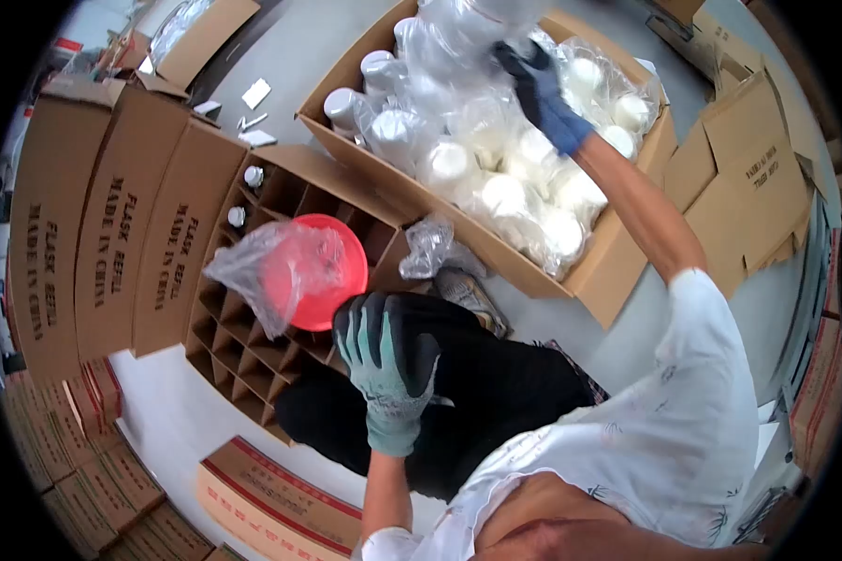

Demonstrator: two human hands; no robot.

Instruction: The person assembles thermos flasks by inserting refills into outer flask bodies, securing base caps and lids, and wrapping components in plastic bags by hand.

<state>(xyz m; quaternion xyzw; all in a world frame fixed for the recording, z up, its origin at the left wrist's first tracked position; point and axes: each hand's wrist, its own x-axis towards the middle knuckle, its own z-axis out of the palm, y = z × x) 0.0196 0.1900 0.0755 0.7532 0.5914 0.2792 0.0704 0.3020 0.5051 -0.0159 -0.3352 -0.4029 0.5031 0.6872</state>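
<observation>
My right hand (pixel 538 93), in a blue glove with dark fingers, reaches over the far side of a big open carton (pixel 617 280). Its fingertips pinch a clear plastic bag (pixel 477 23) that is blurred by motion. Below it, white-capped flask refills (pixel 503 194) stand packed in clear plastic. My left hand (pixel 384 369), in a green and grey glove, lies on my bent knee with its fingers stretched out, holding nothing. Beside that knee, a red plastic basin (pixel 351 280) with a crumpled clear bag (pixel 285 266) sits on a carton with cardboard dividers (pixel 243 360).
Two white-topped bottles (pixel 254 176) stand in the divided carton's cells. Printed cartons (pixel 103 234) line the left. Flattened cardboard (pixel 748 168) lies at the right. A crumpled plastic bag (pixel 430 248) is near my shoe (pixel 468 294). A closed carton (pixel 271 500) lies at the bottom.
</observation>
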